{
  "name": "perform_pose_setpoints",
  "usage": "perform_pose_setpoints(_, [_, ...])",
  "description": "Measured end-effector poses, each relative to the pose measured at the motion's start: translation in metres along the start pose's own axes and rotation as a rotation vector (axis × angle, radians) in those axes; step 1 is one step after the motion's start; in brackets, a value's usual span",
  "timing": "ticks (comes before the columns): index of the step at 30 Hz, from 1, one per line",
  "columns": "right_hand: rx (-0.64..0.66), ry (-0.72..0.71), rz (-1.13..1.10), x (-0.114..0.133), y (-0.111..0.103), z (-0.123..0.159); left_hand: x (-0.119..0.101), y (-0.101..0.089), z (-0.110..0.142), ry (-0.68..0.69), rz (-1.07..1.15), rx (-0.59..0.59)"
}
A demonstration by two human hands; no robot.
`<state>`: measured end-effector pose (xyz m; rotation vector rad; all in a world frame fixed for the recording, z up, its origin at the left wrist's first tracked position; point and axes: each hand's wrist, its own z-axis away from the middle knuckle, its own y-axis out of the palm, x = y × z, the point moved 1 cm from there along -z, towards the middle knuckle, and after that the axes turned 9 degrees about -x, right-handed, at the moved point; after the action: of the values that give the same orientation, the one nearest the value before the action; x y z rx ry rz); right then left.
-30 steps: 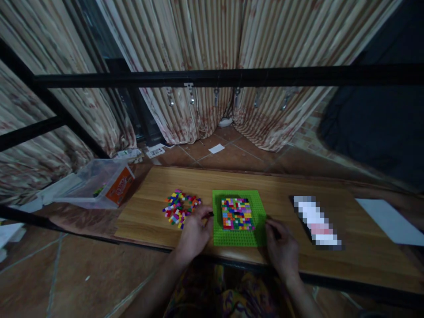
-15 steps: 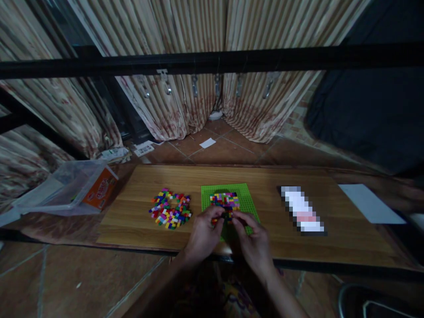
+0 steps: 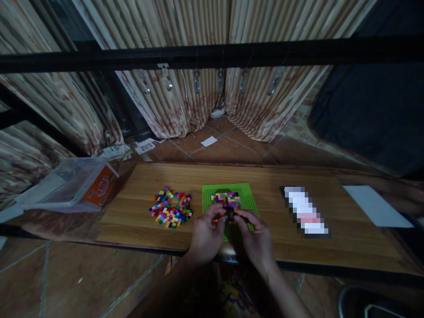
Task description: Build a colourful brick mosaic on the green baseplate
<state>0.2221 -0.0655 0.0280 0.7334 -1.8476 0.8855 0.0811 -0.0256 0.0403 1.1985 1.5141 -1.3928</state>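
Note:
A green studded baseplate (image 3: 247, 190) lies on the wooden table, with a block of small multicoloured toy bricks (image 3: 228, 198) on it. Over the near part of these bricks, both hands meet with their fingertips close together. My left hand (image 3: 208, 232) is closed in a pinch at the left side of the bricks. My right hand (image 3: 257, 234) pinches from the right, thumb and forefinger almost touching the left fingertips. Whatever small piece is between the fingers is too dark and small to make out. A loose pile of toy bricks (image 3: 172, 216) lies left of the baseplate.
A pixelated phone-shaped object (image 3: 306, 212) lies on the table (image 3: 149, 176) to the right, with a white sheet (image 3: 377, 205) beyond it. At the left stands a clear plastic box (image 3: 66, 185) with an orange label. A dark bar (image 3: 212, 56) crosses in front of the curtains.
The view has shifted slightly. Both hands stay at the same place over the bricks, with only small finger movement, and the right fingers are a little farther from the left.

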Motion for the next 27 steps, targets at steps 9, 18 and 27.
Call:
perform_pose_setpoints(9, [0.195,-0.374,0.338,0.002,0.005,-0.024,0.014,-0.016,-0.017,0.114,-0.283,-0.13])
perform_pose_setpoints(18, [0.26,-0.426,0.376,-0.006,0.013,-0.03,0.011,-0.004,-0.021,0.087,-0.315,-0.086])
perform_pose_setpoints(27, [0.217,-0.322,0.308,-0.005,0.013,-0.03,0.01,0.006,-0.025,0.049,-0.297,-0.085])
